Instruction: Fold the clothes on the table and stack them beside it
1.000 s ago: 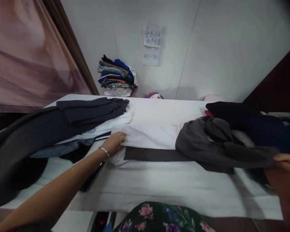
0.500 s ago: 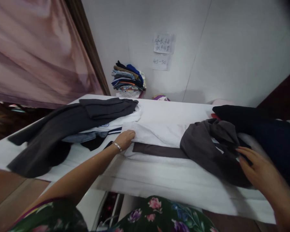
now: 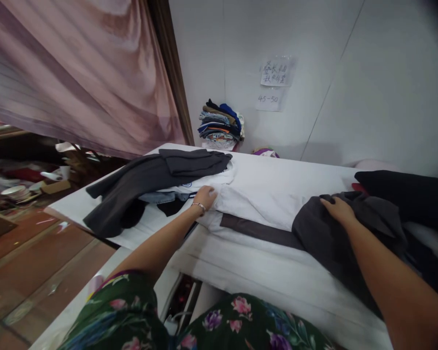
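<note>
My left hand [image 3: 206,197] has its fingers closed on the left end of a white garment [image 3: 257,204], which lies stretched across the table. Over at the right, my right hand [image 3: 338,211] grips the top of a bunched dark grey garment [image 3: 314,223] that covers the white one's right end. A flat, dark grey-brown strip of cloth [image 3: 259,232] runs along the white garment and into the bunch. Left of my left hand, dark grey trousers [image 3: 138,176] lie on other clothes, among them a white piece with a small blue print and some denim.
Black and navy clothes [image 3: 412,199] are heaped at the table's right. Behind the white table [image 3: 273,175], a folded clothes stack [image 3: 221,125] stands by the wall. Handwritten paper signs [image 3: 275,73] hang above. A pink curtain [image 3: 131,78] hangs at left, over a cluttered tiled floor [image 3: 32,282].
My right hand has moved left and away from me, from the bunch's right side to its top. My left hand stays on the white garment's end. The view has turned left.
</note>
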Demonstrator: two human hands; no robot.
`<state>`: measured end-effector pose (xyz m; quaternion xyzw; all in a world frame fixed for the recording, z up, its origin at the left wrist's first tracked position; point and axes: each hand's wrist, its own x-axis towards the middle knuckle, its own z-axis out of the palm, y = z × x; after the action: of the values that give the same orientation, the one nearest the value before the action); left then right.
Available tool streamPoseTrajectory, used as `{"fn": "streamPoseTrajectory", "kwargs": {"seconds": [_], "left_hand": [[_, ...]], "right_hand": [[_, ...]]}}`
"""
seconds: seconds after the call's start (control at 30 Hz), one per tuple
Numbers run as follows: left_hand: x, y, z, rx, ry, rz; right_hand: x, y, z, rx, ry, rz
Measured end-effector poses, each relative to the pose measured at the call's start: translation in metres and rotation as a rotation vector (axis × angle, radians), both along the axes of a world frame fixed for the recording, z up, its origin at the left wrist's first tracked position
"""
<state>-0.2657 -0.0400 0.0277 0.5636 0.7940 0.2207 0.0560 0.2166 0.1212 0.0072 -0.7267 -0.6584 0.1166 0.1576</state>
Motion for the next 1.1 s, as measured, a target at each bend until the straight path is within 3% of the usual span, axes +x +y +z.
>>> {"fn": "streamPoseTrajectory", "kwargs": {"seconds": [0.13, 0.23, 0.37, 0.57, 0.77, 0.87, 0.93, 1.03, 1.1], "left_hand": [[0.006, 0.013, -0.014, -0.015, -0.019, 0.077], [0.005, 0.025, -0.019, -0.046, -0.16, 0.235], [-0.004, 0.044, -0.017, -0.091, -0.261, 0.407], [-0.001, 0.053, -0.022, -0.13, -0.098, 0.393], [0.0, 0.052, -0.02, -0.163, -0.055, 0.392], [0.003, 0.05, -0.011, -0.149, -0.034, 0.367], [0.013, 0.047, -0.004, -0.055, 0.048, 0.304], [0.035, 0.044, 0.0, 0.068, 0.219, 0.041], [0.049, 0.042, -0.005, 0.021, 0.313, -0.175]], "right_hand": [[0.004, 0.013, -0.008, 0.001, -0.068, -0.02], [0.008, 0.02, -0.01, 0.032, -0.059, -0.094], [0.006, 0.026, -0.004, -0.033, 0.008, -0.006], [0.026, 0.017, -0.012, 0.004, -0.147, -0.168], [0.029, 0.006, -0.023, 0.013, -0.152, -0.138], [0.027, 0.007, -0.018, -0.004, -0.166, -0.152], [0.024, 0.007, -0.012, 0.036, -0.181, -0.125], [0.016, 0.008, -0.003, 0.169, -0.199, -0.016], [0.01, 0.011, 0.0, 0.27, -0.214, 0.055]]}}
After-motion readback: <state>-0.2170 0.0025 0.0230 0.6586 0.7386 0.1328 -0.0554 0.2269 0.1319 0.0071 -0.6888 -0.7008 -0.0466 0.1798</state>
